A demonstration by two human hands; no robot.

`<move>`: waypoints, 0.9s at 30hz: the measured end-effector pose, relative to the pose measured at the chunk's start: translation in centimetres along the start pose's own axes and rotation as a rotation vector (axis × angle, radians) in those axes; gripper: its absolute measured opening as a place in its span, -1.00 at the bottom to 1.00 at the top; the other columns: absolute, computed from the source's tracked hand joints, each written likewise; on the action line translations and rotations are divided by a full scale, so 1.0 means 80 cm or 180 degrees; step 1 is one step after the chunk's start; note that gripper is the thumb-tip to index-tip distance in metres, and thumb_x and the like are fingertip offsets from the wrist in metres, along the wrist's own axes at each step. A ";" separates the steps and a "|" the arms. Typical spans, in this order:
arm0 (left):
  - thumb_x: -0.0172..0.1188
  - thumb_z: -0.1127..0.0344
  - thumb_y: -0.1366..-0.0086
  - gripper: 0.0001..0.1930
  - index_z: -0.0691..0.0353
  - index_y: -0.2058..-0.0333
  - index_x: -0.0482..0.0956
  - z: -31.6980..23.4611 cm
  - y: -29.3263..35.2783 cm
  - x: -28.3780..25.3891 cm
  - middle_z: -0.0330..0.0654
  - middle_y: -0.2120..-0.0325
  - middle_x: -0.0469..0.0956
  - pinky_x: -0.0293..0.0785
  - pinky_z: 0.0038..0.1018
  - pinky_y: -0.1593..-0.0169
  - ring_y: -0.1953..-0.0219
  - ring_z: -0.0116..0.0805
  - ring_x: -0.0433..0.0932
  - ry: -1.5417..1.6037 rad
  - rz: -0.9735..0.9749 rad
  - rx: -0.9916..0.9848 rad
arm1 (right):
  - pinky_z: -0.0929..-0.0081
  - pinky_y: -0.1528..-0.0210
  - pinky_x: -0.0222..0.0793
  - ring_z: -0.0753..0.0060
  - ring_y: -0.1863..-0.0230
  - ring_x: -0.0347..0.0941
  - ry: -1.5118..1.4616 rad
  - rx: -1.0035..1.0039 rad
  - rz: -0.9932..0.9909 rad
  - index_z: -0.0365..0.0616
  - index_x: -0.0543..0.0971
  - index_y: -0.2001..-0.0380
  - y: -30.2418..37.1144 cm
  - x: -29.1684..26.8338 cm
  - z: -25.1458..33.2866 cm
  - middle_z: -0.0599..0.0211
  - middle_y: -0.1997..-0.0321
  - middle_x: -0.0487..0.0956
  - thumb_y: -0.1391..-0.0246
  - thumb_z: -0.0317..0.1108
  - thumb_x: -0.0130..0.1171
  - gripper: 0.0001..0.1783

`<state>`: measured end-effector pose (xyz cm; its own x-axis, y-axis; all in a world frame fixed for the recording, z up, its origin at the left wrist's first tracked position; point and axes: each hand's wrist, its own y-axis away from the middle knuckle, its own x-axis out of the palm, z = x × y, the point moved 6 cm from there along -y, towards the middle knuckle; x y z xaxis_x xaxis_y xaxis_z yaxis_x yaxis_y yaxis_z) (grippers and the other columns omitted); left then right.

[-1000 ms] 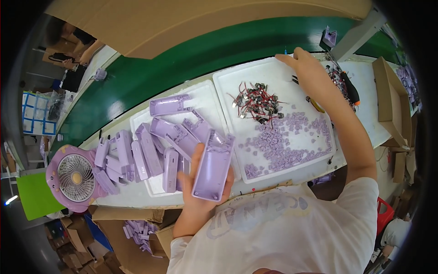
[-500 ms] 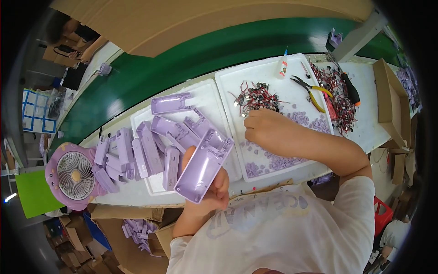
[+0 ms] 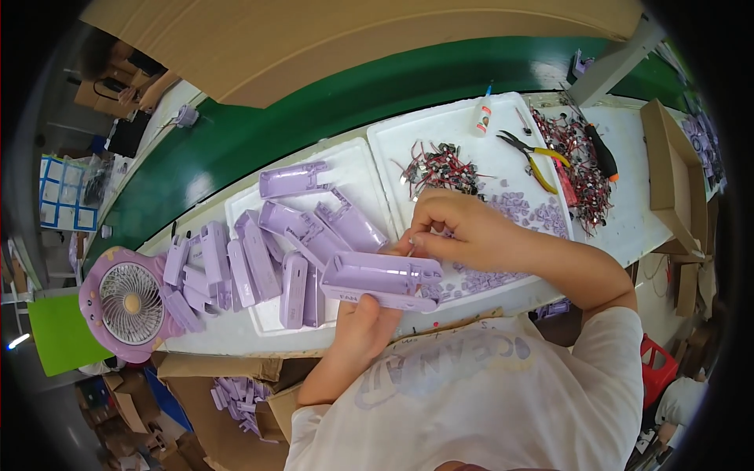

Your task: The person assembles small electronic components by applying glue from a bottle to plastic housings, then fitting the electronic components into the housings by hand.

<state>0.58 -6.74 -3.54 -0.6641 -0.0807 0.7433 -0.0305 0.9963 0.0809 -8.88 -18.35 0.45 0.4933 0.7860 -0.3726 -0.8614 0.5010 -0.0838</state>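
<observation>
We found the left hand [image 3: 363, 328] with its grip closed from below on a lilac plastic housing shell [image 3: 382, 279], held level above the near edge of the counter [image 3: 236, 337], open side up. The right hand [image 3: 458, 231] was pinched at the shell's upper right rim, fingertips [image 3: 411, 242] together on something too small for us to identify; we could not tell whether it was a loose part or the shell's own edge. Directly beyond the shell lay a white tray [image 3: 369, 165] stacked with more lilac shells [image 3: 298, 235], some spilling off its left side onto the counter. To the right, a second white tray [image 3: 424, 129] carried a heap of small lilac buttons [image 3: 526, 212], a tangle of wired components [image 3: 440, 173], a small glue bottle [image 3: 481, 118] and yellow-handled pliers [image 3: 530, 153]. A further bundle of red and black wiring [image 3: 577, 169] sat beside that tray. At the far left of the counter stood a lilac handheld fan [image 3: 129, 302], face up. A green conveyor belt [image 3: 314, 102] ran behind the trays, and cardboard boxes [image 3: 667, 165] stood at the right end.
</observation>
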 end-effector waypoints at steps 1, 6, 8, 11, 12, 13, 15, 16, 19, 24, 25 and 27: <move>0.18 -0.07 -0.11 -0.32 0.23 -0.09 0.23 0.000 0.000 -0.002 -0.11 -0.15 0.19 0.16 -0.24 -0.15 -0.20 -0.21 0.17 -0.0002 0.0009 -0.0002 | 0.49 0.34 0.29 0.33 0.36 0.36 0.0004 0.0000 -0.0008 -0.19 0.45 0.45 0.000 0.001 -0.004 0.34 0.43 0.38 0.00 -0.43 0.10 -0.93; 0.07 -0.19 -0.13 -0.27 0.27 -0.10 0.23 0.002 0.004 -0.012 -0.01 -0.16 0.16 0.05 -0.28 -0.25 -0.22 -0.03 0.10 0.0277 -0.0191 -0.0391 | 0.49 0.35 0.30 0.32 0.36 0.38 0.0428 -0.0975 -0.0273 -0.17 0.49 0.39 0.004 -0.001 0.012 0.31 0.42 0.39 0.06 -0.50 0.12 -0.90; 0.07 -0.18 -0.13 -0.26 0.30 -0.10 0.22 0.002 0.005 -0.015 0.02 -0.16 0.14 0.03 -0.25 -0.26 -0.24 0.02 0.04 0.0544 -0.0298 -0.0417 | 0.48 0.35 0.31 0.30 0.36 0.38 0.0722 -0.1012 0.0081 -0.15 0.51 0.37 0.005 0.000 0.020 0.30 0.41 0.40 0.09 -0.51 0.14 -0.86; 0.06 -0.15 -0.15 -0.25 0.35 -0.11 0.18 0.002 0.006 -0.023 0.08 -0.17 0.10 0.01 -0.17 -0.28 -0.27 0.09 -0.10 0.1046 -0.0453 -0.0532 | 0.47 0.35 0.31 0.29 0.37 0.39 0.0582 -0.0147 0.0602 -0.13 0.53 0.35 0.001 -0.001 0.022 0.30 0.40 0.42 0.15 -0.51 0.16 -0.80; 0.05 -0.14 -0.16 -0.26 0.36 -0.12 0.17 0.004 0.006 -0.025 0.11 -0.18 0.08 0.02 -0.13 -0.27 -0.28 0.12 -0.17 0.1281 -0.0498 -0.0626 | 0.46 0.37 0.31 0.29 0.38 0.39 0.0141 0.0753 0.0754 -0.13 0.53 0.35 0.003 0.001 0.006 0.30 0.40 0.42 0.19 -0.50 0.17 -0.78; 0.05 -0.14 -0.16 -0.26 0.36 -0.12 0.17 0.003 0.004 -0.024 0.11 -0.18 0.08 0.02 -0.13 -0.27 -0.28 0.12 -0.17 0.1283 -0.0503 -0.0621 | 0.46 0.37 0.31 0.29 0.38 0.39 0.0141 0.0752 0.0761 -0.13 0.53 0.35 0.004 0.002 0.000 0.30 0.40 0.42 0.19 -0.50 0.17 -0.78; -0.08 -0.11 -0.24 -0.41 0.23 -0.08 0.25 0.002 0.000 -0.006 -0.14 -0.08 0.31 0.07 -0.15 -0.25 -0.21 -0.07 0.14 0.1419 0.0011 -0.0828 | 0.37 0.39 0.31 0.23 0.41 0.39 0.1384 -0.1631 0.0283 -0.14 0.49 0.45 0.018 0.000 0.034 0.28 0.47 0.36 0.14 -0.40 0.06 -0.88; -0.08 -0.11 -0.24 -0.41 0.23 -0.08 0.25 0.003 0.001 -0.007 -0.14 -0.08 0.31 0.07 -0.15 -0.25 -0.21 -0.07 0.14 0.1421 0.0013 -0.0827 | 0.37 0.39 0.31 0.23 0.41 0.39 0.1386 -0.1630 0.0284 -0.14 0.49 0.45 0.019 0.001 0.030 0.28 0.47 0.36 0.14 -0.40 0.06 -0.88; -0.08 -0.11 -0.25 -0.43 0.17 -0.08 0.26 0.009 0.004 -0.020 -0.14 -0.08 0.31 0.08 -0.13 -0.25 -0.21 -0.06 0.14 0.1484 -0.0071 -0.0879 | 0.38 0.40 0.31 0.26 0.43 0.37 0.1582 -0.1856 0.0036 -0.12 0.49 0.47 0.024 -0.002 0.035 0.32 0.47 0.36 0.17 -0.40 0.07 -0.89; -0.08 -0.12 -0.24 -0.45 0.11 -0.08 0.27 0.012 0.011 -0.026 -0.15 -0.07 0.32 0.16 -0.12 -0.20 -0.19 -0.11 0.18 0.1458 -0.0152 -0.1028 | 0.42 0.48 0.28 0.32 0.47 0.36 0.1753 -0.2194 0.0296 -0.15 0.51 0.38 0.027 0.004 0.045 0.35 0.42 0.41 0.27 -0.45 0.22 -0.74; -0.08 -0.12 -0.24 -0.45 0.11 -0.08 0.27 0.012 0.011 -0.026 -0.15 -0.07 0.32 0.16 -0.12 -0.20 -0.19 -0.11 0.18 0.1457 -0.0155 -0.1027 | 0.42 0.48 0.28 0.32 0.47 0.36 0.1750 -0.2196 0.0296 -0.15 0.51 0.38 0.027 0.006 0.044 0.35 0.42 0.41 0.27 -0.45 0.22 -0.74; -0.06 -0.13 -0.23 -0.43 0.12 -0.09 0.26 0.011 0.009 -0.023 -0.15 -0.06 0.32 0.17 -0.13 -0.19 -0.19 -0.14 0.19 0.1423 -0.0027 -0.1004 | 0.42 0.47 0.29 0.34 0.46 0.36 0.1226 -0.1772 0.0115 -0.15 0.50 0.40 0.023 0.004 0.035 0.34 0.41 0.39 0.28 -0.46 0.25 -0.75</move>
<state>1.11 -5.82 -5.44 -0.2805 -0.1626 0.9460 0.2367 0.9434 0.2323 -9.93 -16.13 2.78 0.4738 0.5619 -0.6780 -0.8612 0.1346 -0.4902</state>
